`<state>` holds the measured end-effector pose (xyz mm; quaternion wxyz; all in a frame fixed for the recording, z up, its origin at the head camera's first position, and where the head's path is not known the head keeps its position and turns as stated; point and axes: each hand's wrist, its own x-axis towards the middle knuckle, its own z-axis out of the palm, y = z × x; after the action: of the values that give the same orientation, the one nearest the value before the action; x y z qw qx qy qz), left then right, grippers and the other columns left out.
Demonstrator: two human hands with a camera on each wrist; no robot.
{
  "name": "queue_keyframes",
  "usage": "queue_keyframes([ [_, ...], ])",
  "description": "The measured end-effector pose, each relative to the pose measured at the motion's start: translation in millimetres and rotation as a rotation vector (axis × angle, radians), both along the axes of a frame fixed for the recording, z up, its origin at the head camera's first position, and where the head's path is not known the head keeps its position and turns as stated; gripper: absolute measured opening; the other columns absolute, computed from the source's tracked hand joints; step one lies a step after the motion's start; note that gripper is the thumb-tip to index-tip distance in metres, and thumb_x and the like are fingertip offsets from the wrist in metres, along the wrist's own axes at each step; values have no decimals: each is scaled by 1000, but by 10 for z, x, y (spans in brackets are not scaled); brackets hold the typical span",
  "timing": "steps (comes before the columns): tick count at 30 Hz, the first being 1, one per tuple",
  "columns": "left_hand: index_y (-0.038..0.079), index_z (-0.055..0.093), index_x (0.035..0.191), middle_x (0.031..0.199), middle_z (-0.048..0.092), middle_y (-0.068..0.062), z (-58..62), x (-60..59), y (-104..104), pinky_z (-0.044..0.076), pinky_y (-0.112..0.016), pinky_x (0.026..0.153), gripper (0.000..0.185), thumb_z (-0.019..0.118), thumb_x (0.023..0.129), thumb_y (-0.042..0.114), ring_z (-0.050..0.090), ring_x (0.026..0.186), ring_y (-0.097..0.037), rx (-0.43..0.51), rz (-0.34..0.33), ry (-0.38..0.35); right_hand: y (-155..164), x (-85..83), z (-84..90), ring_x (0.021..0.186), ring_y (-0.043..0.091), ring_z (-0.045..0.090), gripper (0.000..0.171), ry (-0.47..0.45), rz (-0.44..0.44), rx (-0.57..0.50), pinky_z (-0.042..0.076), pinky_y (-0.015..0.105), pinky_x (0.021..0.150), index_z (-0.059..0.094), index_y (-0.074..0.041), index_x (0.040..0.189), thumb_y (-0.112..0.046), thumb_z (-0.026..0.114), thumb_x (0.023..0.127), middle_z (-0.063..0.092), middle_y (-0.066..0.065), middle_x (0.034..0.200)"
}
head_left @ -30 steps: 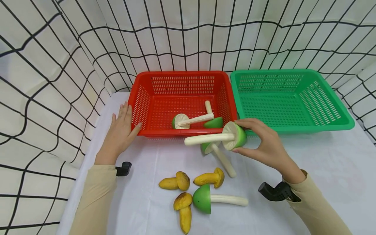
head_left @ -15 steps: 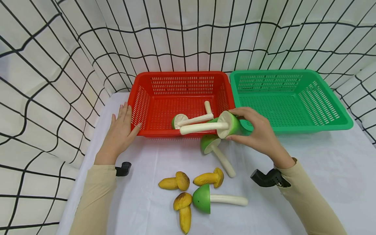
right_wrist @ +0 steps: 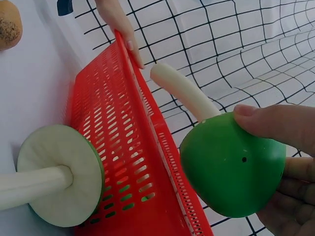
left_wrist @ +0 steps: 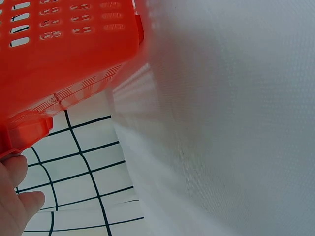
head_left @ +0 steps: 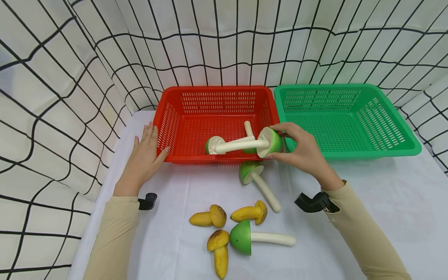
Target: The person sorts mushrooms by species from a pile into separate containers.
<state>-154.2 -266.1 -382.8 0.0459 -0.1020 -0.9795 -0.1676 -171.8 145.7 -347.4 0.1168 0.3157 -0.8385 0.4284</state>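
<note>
Head view: right hand pinching the green cap of a toy mushroom, thumb below and fingers over the top, held above the front right corner of the red basket. Long axis of the held mushroom nearly level, cream stem pointing left toward the basket middle, cap pointing right into the palm, pale flat underside facing left. Smooth, slightly glossy cap, dome-shaped; stem a plain matte rod, rounded at the end. In the right wrist view, same cap seen from behind, with a tiny dark hole in it, fingertips curled over its rim.

Left hand flat on the white bench, fingers straight and close together, thumb tip touching the front left corner of the red basket. Basket of hard plastic, rectangular, walls and floor full of small slots.

Inside the red basket, two more green mushrooms, stems crossing. Just beside it on the right, a green basket of the same slotted shape. On the bench in front, one green mushroom with the stem toward the lower right, another lying with the stem to the right, and three yellow mushrooms with brown speckled caps, short and thick. White cloth with black grid lines behind and at the sides.
</note>
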Motion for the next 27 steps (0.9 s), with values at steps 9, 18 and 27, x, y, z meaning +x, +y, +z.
queue_keyframes([
  [9,-10,9,146,154,3,-25,4,-14,-14,4,-61,109,72,38,99,35,-1,142,-36,-2,-1,2,-80,-105,14,100,22,56,61,-35,-1,19,49,43,84,60,2,118,-5,87,63,60,11,116],
  [18,-9,9,147,154,3,-24,-7,-3,-2,3,-61,109,72,39,98,35,-1,142,-36,13,0,-2,-173,-199,-74,100,23,58,60,-79,6,35,51,39,85,59,2,118,-7,86,65,59,12,117],
  [27,-10,9,146,154,4,-26,-2,-2,-1,3,-61,109,72,38,99,35,0,142,-37,13,-5,5,-253,-267,-106,99,23,59,61,-99,-2,47,50,38,85,60,1,117,-11,88,64,60,12,115],
])
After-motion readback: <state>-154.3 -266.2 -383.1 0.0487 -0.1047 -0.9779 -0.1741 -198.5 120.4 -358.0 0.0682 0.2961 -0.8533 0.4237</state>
